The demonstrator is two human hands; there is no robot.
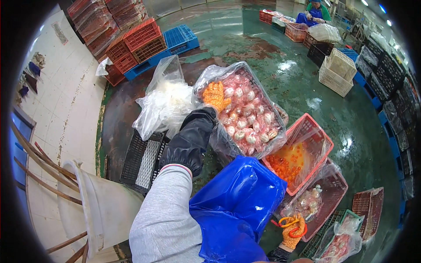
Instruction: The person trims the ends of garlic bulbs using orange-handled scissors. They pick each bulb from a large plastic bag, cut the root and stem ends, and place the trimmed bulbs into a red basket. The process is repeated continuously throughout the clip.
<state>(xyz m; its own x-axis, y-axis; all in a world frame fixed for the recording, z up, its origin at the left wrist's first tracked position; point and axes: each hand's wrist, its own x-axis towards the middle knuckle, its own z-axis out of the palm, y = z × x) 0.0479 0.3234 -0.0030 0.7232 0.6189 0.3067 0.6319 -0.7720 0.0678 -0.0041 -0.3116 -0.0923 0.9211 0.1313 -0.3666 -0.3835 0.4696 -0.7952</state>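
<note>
My left hand, in an orange knit glove and dark sleeve cover, lies on the left side of a plastic-lined crate, fingers spread. The crate is heaped with round whitish lumps in wet pink tissue. At the lower right my right hand, gloved alike, closes around scissors with orange and red loop handles; their blades cannot be made out. Near it stands a lined dark-red crate with some pale lumps. Between these crates, a red crate holds orange yolk-like balls in yellowish liquid.
A clear bag of white material sits at left above a black crate. A white tub stands lower left. Red crates on blue pallets lie behind. Beige crates stand right; a co-worker sits far back.
</note>
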